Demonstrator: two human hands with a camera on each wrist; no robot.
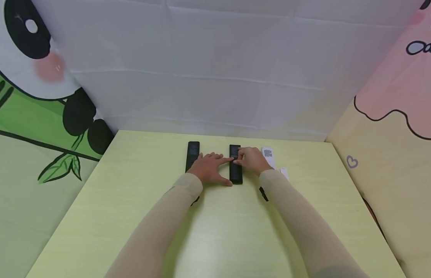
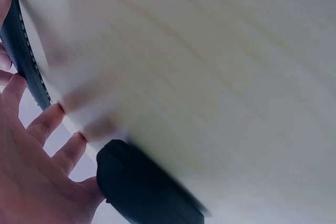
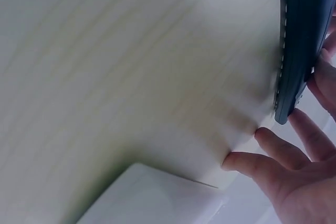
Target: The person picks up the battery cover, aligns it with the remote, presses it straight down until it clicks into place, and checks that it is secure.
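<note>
In the head view a black remote control [image 1: 235,175] lies lengthwise on the table between my two hands. My left hand [image 1: 211,169] is spread at its left side: the forefinger touches its upper part, while the thumb points at its lower edge. From the right, my right hand [image 1: 254,159] grips the same remote's upper part with bent thumb and forefinger. Its other fingers rest on the table in the right wrist view. A second black remote control [image 1: 192,151] lies partly hidden behind my left hand, and its end [image 2: 142,182] shows in the left wrist view.
Right of my right hand lies a white remote-like object [image 1: 268,156] with a printed label. Another white piece [image 1: 284,173] is half covered by my sleeve. A pale wood table [image 1: 215,231] meets a white cloth wall [image 1: 215,96] at the back.
</note>
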